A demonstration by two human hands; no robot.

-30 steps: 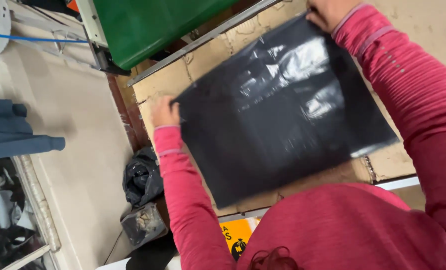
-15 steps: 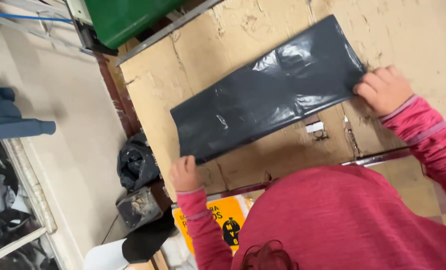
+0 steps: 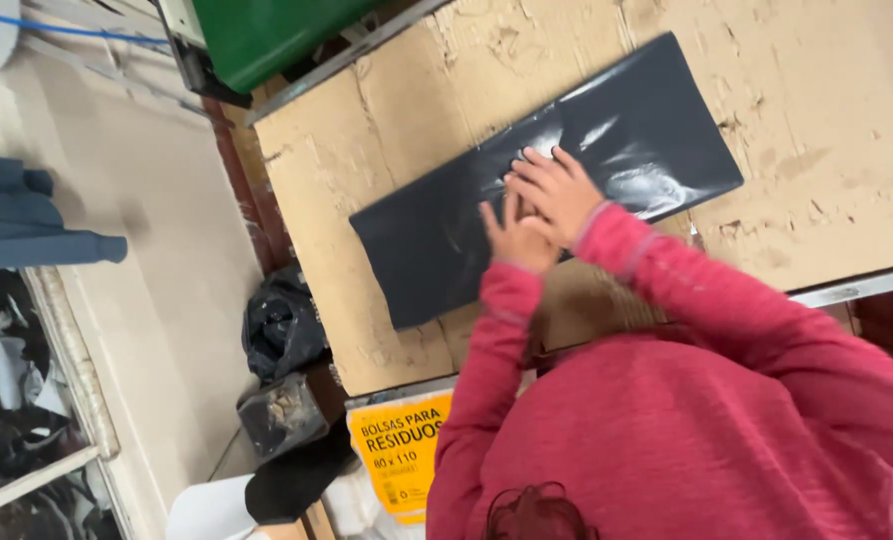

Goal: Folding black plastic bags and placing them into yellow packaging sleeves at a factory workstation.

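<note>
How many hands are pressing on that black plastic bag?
2. The left hand and right hand lie flat, side by side and overlapping, near the middle of the folded black bag on the cardboard-covered table. No other hands show.

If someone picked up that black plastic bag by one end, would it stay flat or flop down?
The folded black plastic bag would probably flop: it looks thin and wrinkles under both hands, left and right. Its glossy surface suggests it may slide easily on the brown cardboard sheet. It likely weighs very little.
</note>
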